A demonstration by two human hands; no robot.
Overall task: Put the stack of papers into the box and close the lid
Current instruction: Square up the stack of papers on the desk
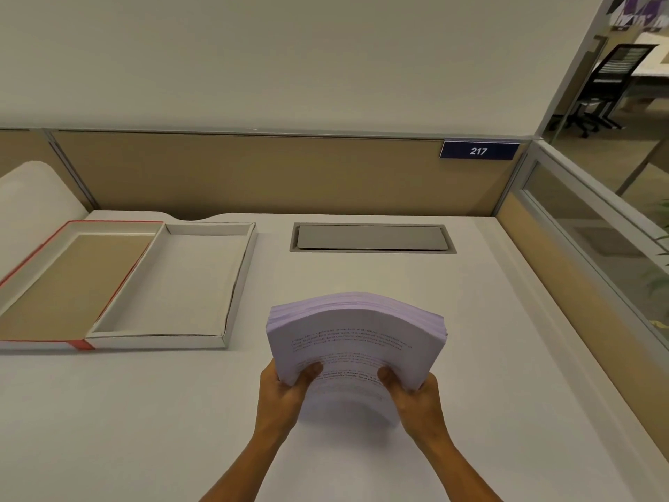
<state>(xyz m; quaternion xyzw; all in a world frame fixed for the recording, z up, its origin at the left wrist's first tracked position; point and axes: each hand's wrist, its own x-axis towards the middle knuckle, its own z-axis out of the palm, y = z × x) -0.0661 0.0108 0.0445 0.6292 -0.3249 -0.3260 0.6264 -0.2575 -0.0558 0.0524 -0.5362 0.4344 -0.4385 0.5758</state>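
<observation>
Both hands are clamping the near edge of the stack of papers (356, 338), left hand (280, 391) and right hand (416, 396) each with thumb on top and fingers underneath, so the grip is pinching the sheets together and keeping them from sliding apart. Stack's lifting off the bench (470, 356) and bowing upward in the middle, probably because it's only being supported at one end. Over to the left, well apart from the stack, the box (170, 335) is sitting open and empty, its red-edged lid (21, 269) lying flat alongside it, so it's ready for loading.
</observation>
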